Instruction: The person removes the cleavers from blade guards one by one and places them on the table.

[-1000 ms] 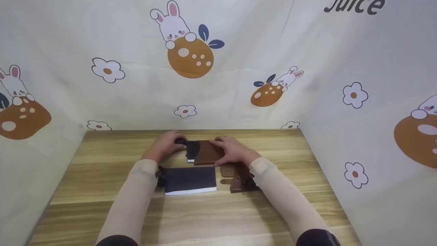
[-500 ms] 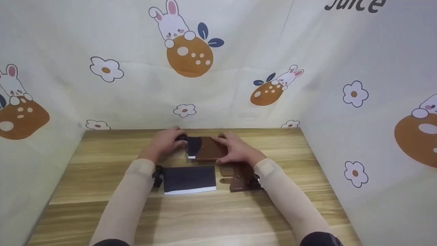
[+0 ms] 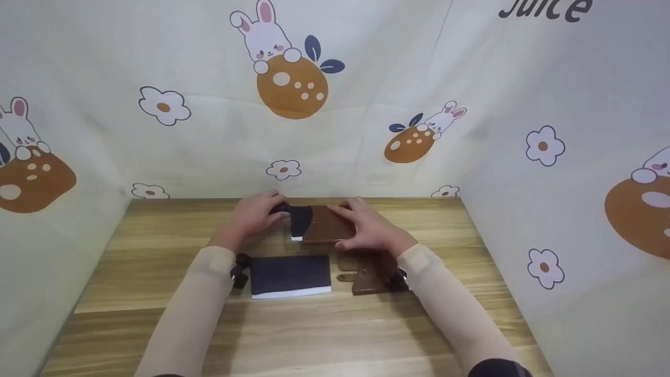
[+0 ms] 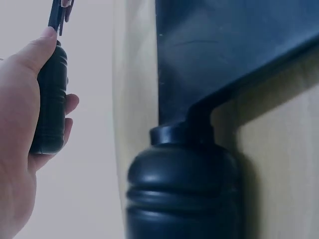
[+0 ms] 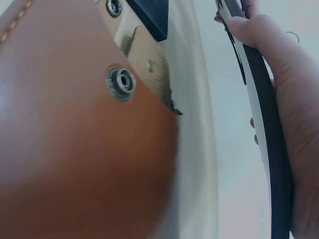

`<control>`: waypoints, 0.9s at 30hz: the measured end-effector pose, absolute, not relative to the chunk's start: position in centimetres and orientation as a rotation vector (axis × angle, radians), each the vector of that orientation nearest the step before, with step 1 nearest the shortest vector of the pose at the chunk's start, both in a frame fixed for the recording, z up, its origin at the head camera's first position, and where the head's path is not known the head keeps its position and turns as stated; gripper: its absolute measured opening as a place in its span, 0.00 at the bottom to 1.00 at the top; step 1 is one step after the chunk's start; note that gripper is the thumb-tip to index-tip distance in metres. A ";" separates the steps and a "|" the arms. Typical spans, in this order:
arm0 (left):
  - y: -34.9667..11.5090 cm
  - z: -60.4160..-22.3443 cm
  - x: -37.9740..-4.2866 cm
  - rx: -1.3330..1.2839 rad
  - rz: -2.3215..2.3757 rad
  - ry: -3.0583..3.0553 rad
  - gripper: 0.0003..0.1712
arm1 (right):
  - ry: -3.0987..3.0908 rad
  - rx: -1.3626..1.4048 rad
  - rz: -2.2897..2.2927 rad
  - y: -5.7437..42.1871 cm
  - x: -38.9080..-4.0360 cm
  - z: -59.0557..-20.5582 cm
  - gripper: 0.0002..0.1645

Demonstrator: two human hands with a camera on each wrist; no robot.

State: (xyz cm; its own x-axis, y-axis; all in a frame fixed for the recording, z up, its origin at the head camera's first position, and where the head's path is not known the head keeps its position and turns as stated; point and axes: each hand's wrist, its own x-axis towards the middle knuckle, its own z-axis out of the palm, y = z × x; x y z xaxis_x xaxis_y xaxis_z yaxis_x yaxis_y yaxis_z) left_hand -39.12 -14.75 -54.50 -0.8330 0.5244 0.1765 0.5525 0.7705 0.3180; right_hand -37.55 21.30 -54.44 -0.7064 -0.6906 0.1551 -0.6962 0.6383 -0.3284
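In the head view my left hand (image 3: 254, 215) grips the black handle of a cleaver near the table's back edge. A short strip of its dark blade (image 3: 300, 222) shows, with a pale cutting edge; a brown leather sheath (image 3: 331, 229) covers the rest. My right hand (image 3: 370, 226) holds the sheath at its far right end, thumb on the near side. The left wrist view shows the ridged black handle (image 4: 52, 104) within the left fingers. Closer to me lies a second cleaver (image 3: 290, 273), bare, its handle partly behind my left wrist.
A second brown sheath (image 3: 369, 283) with loose snap straps lies right of the bare cleaver, partly under my right wrist. Its metal snap (image 5: 121, 83) is close in the right wrist view. Printed cloth walls (image 3: 220, 141) border the wooden table (image 3: 293, 335) at back and sides.
Both hands have moved slightly away from me and to the right, carrying the cleaver and its sheath. The bare cleaver and second sheath have stayed where they were.
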 end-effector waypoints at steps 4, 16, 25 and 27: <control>-15.0 -53.9 -38.9 -0.862 -0.555 -2.870 0.21 | -2.824 1.201 0.562 21.1 -37.4 -53.5 0.64; -15.1 -53.3 -37.9 -0.854 -0.546 -2.849 0.22 | -2.803 1.213 0.469 21.4 -37.1 -52.4 0.64; -15.0 -53.1 -37.6 -0.858 -0.553 -2.811 0.23 | -2.732 1.245 0.433 21.8 -36.7 -52.0 0.65; -15.0 -53.1 -37.5 -0.858 -0.560 -2.808 0.23 | -2.726 1.249 0.433 21.8 -36.6 -51.8 0.65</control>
State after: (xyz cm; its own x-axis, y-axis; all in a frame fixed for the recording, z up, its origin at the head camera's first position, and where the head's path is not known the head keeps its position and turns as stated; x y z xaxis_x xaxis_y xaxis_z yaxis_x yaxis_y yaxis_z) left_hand -37.48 -15.00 -53.10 -0.8247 0.5077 0.2493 0.5645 0.7665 0.3064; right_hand -36.59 21.84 -51.84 -0.6551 -0.7234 0.2180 -0.7554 0.6206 -0.2103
